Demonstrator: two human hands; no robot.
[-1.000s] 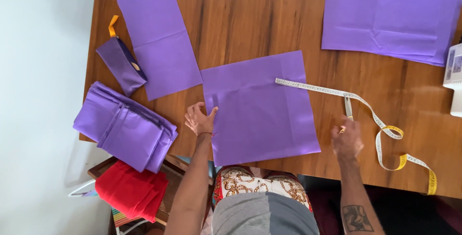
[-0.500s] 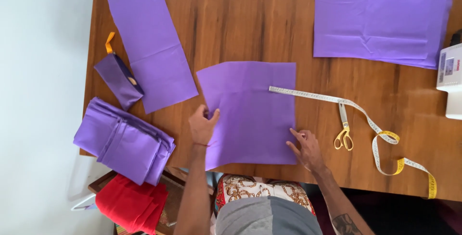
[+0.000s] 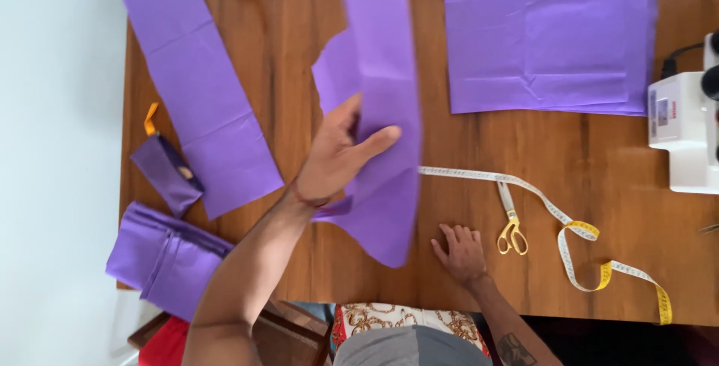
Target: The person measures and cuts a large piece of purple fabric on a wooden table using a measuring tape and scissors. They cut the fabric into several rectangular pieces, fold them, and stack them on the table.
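My left hand (image 3: pixel 337 152) is raised above the wooden table (image 3: pixel 299 59) and grips a purple fabric square (image 3: pixel 382 104), which hangs lifted and folded over, blurred by motion. My right hand (image 3: pixel 460 250) rests flat on the table near the front edge, fingers spread, holding nothing. Gold-handled scissors (image 3: pixel 511 220) lie just right of that hand, on a white and yellow measuring tape (image 3: pixel 569 235).
A long purple fabric strip (image 3: pixel 202 96) lies at the left, a large purple sheet (image 3: pixel 550 32) at the back right. A small purple pouch (image 3: pixel 165 171) and folded purple fabric (image 3: pixel 165 253) sit at the left edge. A white sewing machine (image 3: pixel 685 126) stands at the right.
My left hand lifted the purple square off the table and swung it up. My right hand let go of its corner and settled flat on the table beside the scissors.
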